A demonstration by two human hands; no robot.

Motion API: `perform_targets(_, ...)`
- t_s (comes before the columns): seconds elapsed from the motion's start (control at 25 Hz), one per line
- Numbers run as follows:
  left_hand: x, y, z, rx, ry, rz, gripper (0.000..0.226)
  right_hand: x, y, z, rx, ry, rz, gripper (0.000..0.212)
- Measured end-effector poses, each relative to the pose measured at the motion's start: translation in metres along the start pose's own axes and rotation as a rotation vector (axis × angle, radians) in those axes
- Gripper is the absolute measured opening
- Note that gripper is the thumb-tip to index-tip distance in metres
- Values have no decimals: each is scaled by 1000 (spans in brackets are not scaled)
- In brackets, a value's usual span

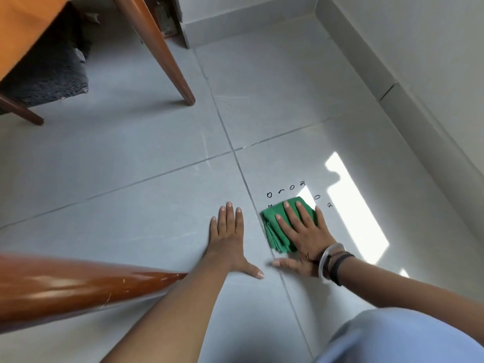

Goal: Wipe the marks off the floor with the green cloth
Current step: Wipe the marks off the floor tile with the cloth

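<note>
A folded green cloth [275, 231] lies on the grey tiled floor [131, 200], just right of a grout line. My right hand [301, 231] presses flat on top of it with fingers spread. Black pen marks [285, 189] form a row just beyond the cloth, and two more marks [323, 200] lie to its right by a sunlit patch. One mark peeks out at the cloth's far left corner. My left hand [230, 239] rests flat on the bare tile left of the cloth, fingers apart, holding nothing.
A wooden table leg [167, 53] stands on the floor ahead, and another thick wooden leg [78, 286] crosses the lower left beside my left forearm. A dark rug [52, 74] lies under the table. The wall and skirting [392, 87] run along the right.
</note>
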State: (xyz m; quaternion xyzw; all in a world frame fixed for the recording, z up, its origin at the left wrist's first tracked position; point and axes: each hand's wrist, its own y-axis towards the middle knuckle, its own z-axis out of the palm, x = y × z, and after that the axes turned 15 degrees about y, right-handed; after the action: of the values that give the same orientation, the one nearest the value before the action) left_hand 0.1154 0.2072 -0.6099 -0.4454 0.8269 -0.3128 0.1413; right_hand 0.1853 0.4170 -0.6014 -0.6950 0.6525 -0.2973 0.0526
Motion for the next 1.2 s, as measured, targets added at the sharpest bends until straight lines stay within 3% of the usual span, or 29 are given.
perform_targets(0.24, 0, 3, 1, 87, 2, 3, 168, -15, 80, -47, -13, -39, 76, 107)
perform_targets(0.44, 0, 4, -1, 97, 2, 11, 169, -17, 16, -20, 82, -46, -180, 98)
perform_targets(0.56, 0, 5, -6, 124, 21, -7, 169, -34, -5, -16, 91, -67, -193, 93)
perform_targets(0.68, 1, 6, -12, 132, 59, -25, 171, -34, 26, -37, 41, -83, -81, 97)
perform_targets(0.8, -6, 6, -12, 175, 80, -31, 172, -39, 71, -60, -73, -17, 158, 98)
perform_targets(0.96, -6, 7, -12, 203, 107, -64, 174, -51, 54, -46, -156, 91, 364, 98)
perform_targets(1.04, -6, 7, -12, 213, 103, -60, 175, -40, 14, -19, -193, 144, 399, 99)
perform_targets(1.2, -8, 9, -15, 224, 99, -54, 175, -1, -31, 13, -118, 145, 268, 105)
